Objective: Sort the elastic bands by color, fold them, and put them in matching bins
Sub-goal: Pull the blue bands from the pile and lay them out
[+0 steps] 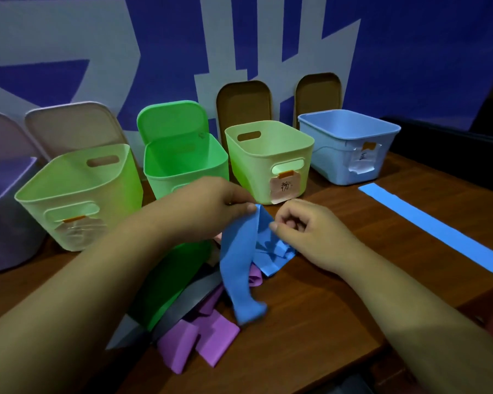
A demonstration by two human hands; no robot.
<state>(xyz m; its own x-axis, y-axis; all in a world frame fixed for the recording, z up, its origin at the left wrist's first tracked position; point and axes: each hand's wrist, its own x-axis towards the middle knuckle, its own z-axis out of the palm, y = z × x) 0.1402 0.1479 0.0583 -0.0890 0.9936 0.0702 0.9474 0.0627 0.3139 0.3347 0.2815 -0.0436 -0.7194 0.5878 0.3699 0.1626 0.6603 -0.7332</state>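
Blue rubbery sheet, thin and limp: the elastic band [236,268] is pinched at its top corner by thumb and fingertips of the left hand [208,207], and just right of that by the curled right hand [310,231]. Its slack tail drapes over the purple, grey and green pile [205,336], so lifting could snag a neighbour or twist the fold. Smooth and round-cornered, the blue bin [333,155] stands far right on the wooden table [310,322].

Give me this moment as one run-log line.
step: fold blue band | left hand: pinches its top | right hand: pinches its edge | pile: green, purple, grey bands below | other blue band: flat at right
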